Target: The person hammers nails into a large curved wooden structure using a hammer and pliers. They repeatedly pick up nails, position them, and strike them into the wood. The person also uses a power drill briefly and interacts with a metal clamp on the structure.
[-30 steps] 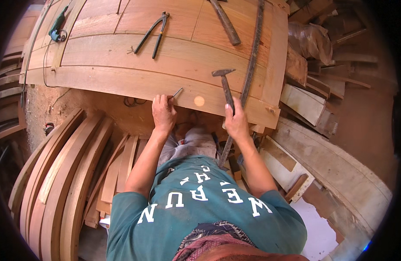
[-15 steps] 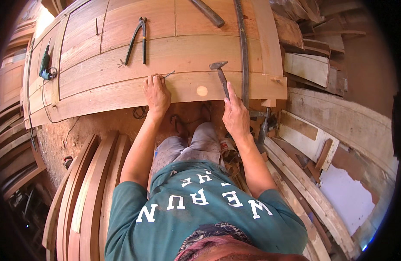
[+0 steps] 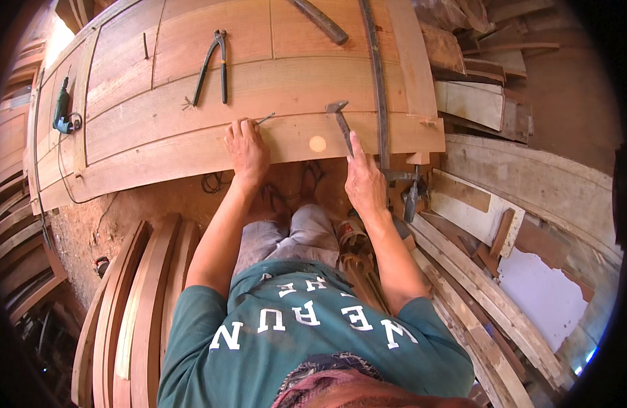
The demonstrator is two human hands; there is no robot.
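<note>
My left hand [image 3: 247,151] rests at the near edge of a large wooden panelled door [image 3: 211,139], its fingers closed on a thin, nail-like metal pin [image 3: 266,117] that pokes out to the right. How the fingertips pinch it is partly hidden. My right hand [image 3: 366,180] grips the handle of a hammer [image 3: 341,121], its metal head over the door's near rail, apart from the pin. Between the hands, a pale round spot [image 3: 317,143] shows on the rail. Beyond my left hand lie pincers [image 3: 223,68] with dark handles, spread in a narrow V.
A long metal bar clamp [image 3: 377,75] crosses the door at right. Another wooden handle [image 3: 320,20] lies at the far side. At left is a green power drill [image 3: 62,109] with a trailing cord. Timber boards [image 3: 147,313] stand at lower left; offcuts [image 3: 470,102] pile up at right.
The hammer head has shifted slightly left and nearer, its handle turning a little in my right hand. My left hand keeps its hold on the pin. The view has shifted slightly.
</note>
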